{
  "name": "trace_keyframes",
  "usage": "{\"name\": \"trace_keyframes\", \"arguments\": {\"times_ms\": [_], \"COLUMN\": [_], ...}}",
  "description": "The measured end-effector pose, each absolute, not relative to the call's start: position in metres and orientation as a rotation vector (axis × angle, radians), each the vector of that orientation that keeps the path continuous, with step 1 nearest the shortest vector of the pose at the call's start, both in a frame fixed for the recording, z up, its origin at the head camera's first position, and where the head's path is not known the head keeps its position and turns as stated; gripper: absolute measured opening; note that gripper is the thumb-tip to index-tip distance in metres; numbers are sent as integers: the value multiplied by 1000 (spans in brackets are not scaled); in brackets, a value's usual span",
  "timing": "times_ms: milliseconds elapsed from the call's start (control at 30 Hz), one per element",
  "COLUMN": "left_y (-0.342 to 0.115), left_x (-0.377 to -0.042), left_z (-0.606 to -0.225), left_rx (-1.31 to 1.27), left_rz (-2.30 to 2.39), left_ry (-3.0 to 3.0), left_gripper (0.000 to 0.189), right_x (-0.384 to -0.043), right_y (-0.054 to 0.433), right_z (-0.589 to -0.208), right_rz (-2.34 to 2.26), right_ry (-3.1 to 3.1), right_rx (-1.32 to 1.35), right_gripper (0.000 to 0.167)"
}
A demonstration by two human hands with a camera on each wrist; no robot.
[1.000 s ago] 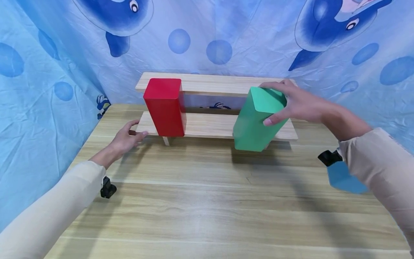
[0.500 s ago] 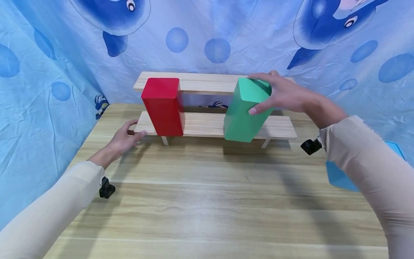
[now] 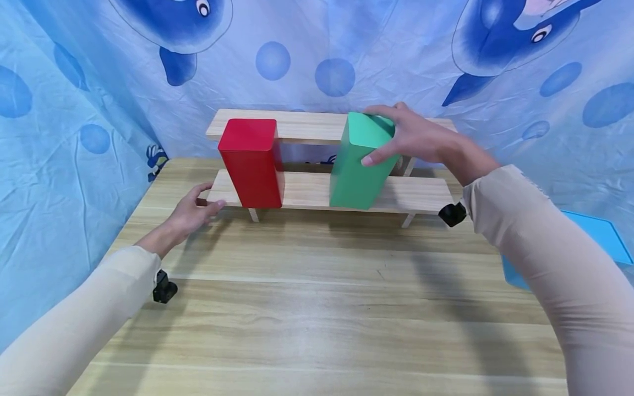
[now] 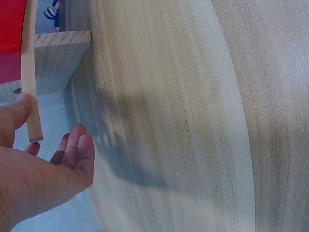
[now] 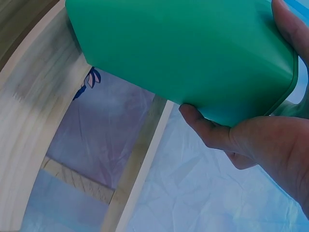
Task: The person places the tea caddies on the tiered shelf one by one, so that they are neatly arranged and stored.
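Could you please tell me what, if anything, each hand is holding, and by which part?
The right hand grips the green box by its upper end; the left hand holds the lower wooden shelf at its left end.

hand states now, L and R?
Left hand: holding the end of the lower shelf, thumb on top, other fingers not wrapped around it.
Right hand: holding the green box near its top.

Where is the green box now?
In the head view, the green box is right of the red box, gripped by the right hand, at the lower shelf.
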State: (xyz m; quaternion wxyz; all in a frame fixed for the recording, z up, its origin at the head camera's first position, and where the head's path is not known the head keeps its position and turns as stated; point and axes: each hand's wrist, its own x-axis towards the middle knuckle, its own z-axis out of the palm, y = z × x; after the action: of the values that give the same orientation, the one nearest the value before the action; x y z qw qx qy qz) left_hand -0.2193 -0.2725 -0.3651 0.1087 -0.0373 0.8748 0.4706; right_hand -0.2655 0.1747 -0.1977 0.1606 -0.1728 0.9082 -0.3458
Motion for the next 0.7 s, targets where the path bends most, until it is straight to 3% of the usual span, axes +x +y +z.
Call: {"name": "trace_keyframes", "arguments": {"times_ms": [700], "left_y": [-271], "left_x": [-219], "left_z": [-365], "left_rx": [-112], "left_rz": [1367], "left_ry": [2583], "left_gripper": [84], "right_x": [-278], "right_y": [127], "right_z": [-200], "right_rz": [-1040], "right_ry": [2528], "right_rx": [-582], "right_gripper": [102]}}
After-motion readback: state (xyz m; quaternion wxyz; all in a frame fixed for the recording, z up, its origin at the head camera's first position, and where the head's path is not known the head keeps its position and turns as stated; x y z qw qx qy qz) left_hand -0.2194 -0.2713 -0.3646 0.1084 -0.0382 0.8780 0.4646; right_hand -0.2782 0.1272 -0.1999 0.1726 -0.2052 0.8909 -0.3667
